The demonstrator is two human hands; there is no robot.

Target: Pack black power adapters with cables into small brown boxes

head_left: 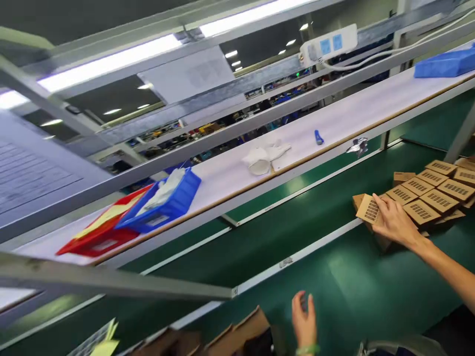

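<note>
My right hand (395,222) is closed on a small brown cardboard box (367,208) with dark printed label marks. It is at the left end of several similar stacked cardboard boxes (419,210) on the green work surface. My left hand (305,321) is raised low in the middle of the view, thumb and fingers apart, with nothing visible in it. A green band circles its wrist. Beside it to the left stands an open brown carton (241,333), cut off by the bottom edge.
A metal rail (297,257) crosses the green surface. Above runs a white shelf (222,173) holding a red bin (107,232), a blue bin (163,205), white gloves or cloth (261,158), a small blue tool (318,137) and a blue tray (445,64). A slanted metal post (129,279) juts in at left.
</note>
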